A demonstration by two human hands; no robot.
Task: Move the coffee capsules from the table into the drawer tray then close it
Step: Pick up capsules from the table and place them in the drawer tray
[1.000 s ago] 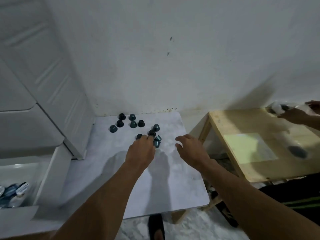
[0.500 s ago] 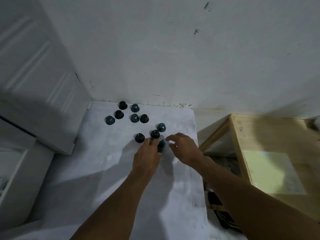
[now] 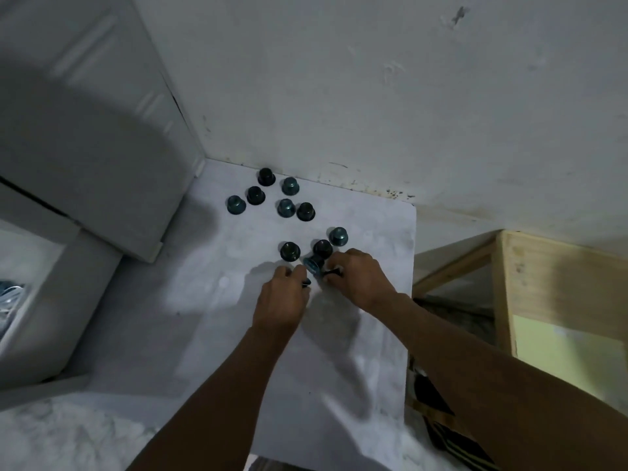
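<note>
1. Capsules, dark and teal, stand scattered on the white table (image 3: 356,334). A far cluster of six sits near the wall (image 3: 373,96): black capsule (image 3: 266,176), teal capsule (image 3: 290,186), second black capsule (image 3: 255,195), second teal capsule (image 3: 236,205), third teal capsule (image 3: 286,208) and third black capsule (image 3: 305,211).
2. Nearer the hands stand three more: a lone teal capsule (image 3: 338,236), a black one (image 3: 322,248) just beside it, and another black one (image 3: 290,251) to the left, apart from both.
3. The left hand (image 3: 280,300) is curled, fingers bent around something dark at its fingertips; what it grips is mostly hidden. A tipped teal capsule (image 3: 312,265) lies between the two hands, touching or nearly touching the fingers of both.
4. The right hand (image 3: 356,280) is cupped palm-down, with a dark capsule pinched at its fingertips; the grip itself is partly hidden.
5. A white cabinet (image 3: 102,147) rises on the left. Below it an open drawer tray (image 3: 40,300) shows a sliver of capsules at the picture's left edge. A wooden bench (image 3: 543,273) sits off the table's right side.
6. Nothing lies between the hands and the near capsules; the cabinet's corner juts out between the table's far cluster and the drawer.
7. Half a second ago the right hand reached in with fingers spread and empty; it has since closed on a capsule. The camera has tilted down and closer, bringing the drawer tray back into view.
</note>
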